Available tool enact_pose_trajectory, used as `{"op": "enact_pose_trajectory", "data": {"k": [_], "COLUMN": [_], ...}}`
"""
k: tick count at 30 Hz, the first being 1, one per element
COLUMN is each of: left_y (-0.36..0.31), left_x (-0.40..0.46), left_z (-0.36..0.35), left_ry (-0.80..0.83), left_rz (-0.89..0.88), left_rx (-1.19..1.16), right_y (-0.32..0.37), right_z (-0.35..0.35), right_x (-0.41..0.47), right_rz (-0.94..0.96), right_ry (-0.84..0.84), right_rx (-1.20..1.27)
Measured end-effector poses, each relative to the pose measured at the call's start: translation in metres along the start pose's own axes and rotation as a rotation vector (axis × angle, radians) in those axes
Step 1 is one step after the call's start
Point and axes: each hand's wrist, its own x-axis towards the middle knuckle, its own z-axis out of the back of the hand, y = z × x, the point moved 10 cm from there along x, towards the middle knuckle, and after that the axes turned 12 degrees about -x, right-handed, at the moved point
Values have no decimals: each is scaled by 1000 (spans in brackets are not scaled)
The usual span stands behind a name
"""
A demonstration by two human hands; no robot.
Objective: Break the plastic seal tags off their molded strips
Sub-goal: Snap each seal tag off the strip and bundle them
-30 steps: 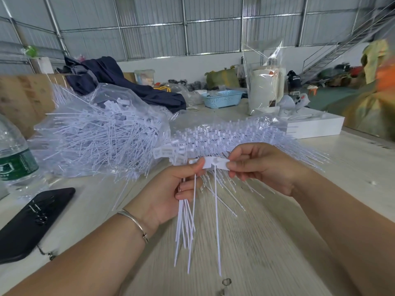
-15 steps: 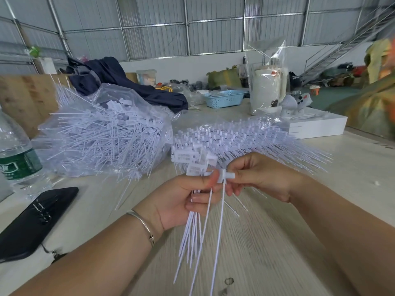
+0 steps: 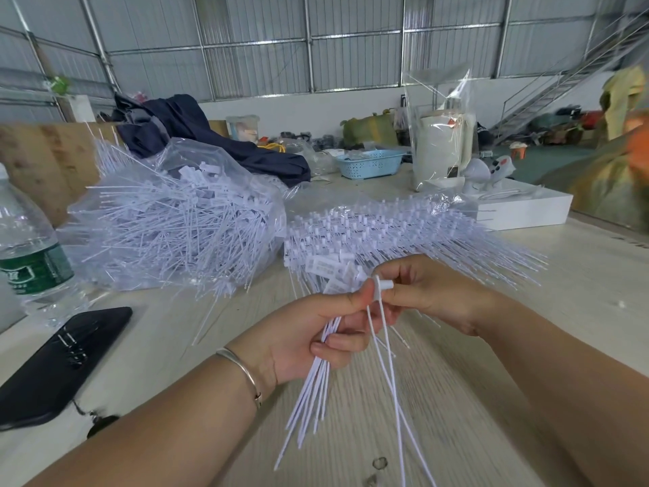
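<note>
Seal tags [image 3: 318, 388] bunched in left hand [image 3: 309, 340]; right hand [image 3: 426, 297] pinches one.

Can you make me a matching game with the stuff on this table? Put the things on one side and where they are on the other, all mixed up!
Things:
1. water bottle
2. black phone
3. blue basket
4. white box

Places:
A. far back in the middle of the table
B. at the far left edge, standing up
C. on the right, behind the rows of tags
D. lying flat, near the left arm

Pairs: 1-B, 2-D, 3-A, 4-C
</note>
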Motion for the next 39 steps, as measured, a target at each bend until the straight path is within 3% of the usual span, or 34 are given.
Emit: {"op": "enact_pose_trajectory", "data": {"k": [7,13,21,30,39], "left_y": [-17,-25,-35,-61,-54], "left_x": [-2,-2,-4,-25,-17], "left_z": [-2,16,29,49,36], "left_ry": [12,-182,-253,-528,-413], "left_rz": [-108,-188,-290,-560,-483], "left_rx": [-18,67,-77,155,74], "right_y": [6,-1,6,6,2], "right_z": [7,9,7,12,10], "right_x": [-1,-2,-4,-4,-2], "right_rz": [36,-9,-3,-46,-52], "right_ry": [-5,-18,43,41,22], "right_rx": [191,261,304,262,180]}}
